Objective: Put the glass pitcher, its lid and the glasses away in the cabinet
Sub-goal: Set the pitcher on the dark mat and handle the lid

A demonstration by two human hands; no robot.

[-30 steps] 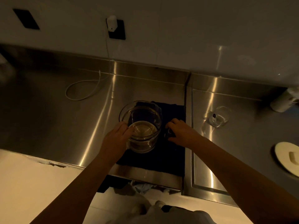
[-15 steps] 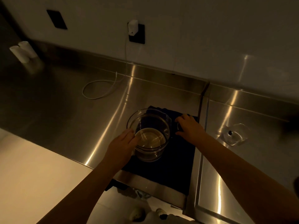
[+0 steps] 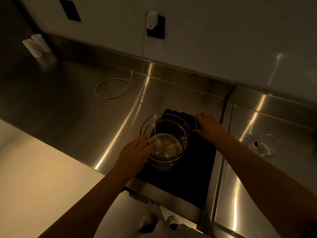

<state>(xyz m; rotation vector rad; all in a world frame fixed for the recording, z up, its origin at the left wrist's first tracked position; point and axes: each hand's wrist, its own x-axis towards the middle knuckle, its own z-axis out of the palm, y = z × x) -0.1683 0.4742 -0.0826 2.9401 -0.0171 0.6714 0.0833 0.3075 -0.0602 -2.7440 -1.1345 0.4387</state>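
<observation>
A steel tabletop fills most of the frame, dimly lit, with a pale wall across the top; no writing or label can be read anywhere. On the wall at top centre a white plug sits in a black socket, and its thin white cable drops to the tabletop and loops there, left of centre. A dark mat lies at lower centre, reaching the tabletop's near edge. The pitcher stands upright on the mat at the centre of the frame: clear glass, round, wide-mouthed, seen from above, with a pale bottom and a spout on its upper right rim. The left hand grips the pitcher's near left side, thumb at the rim and fingers curled round a part I cannot make out. The right hand rests just right of the pitcher over a small dark object on the mat; whether its fingers clasp it I cannot tell. A glass lid with a dark knob lies on the tabletop at right, well apart. Two white cylinders stand at upper left.
</observation>
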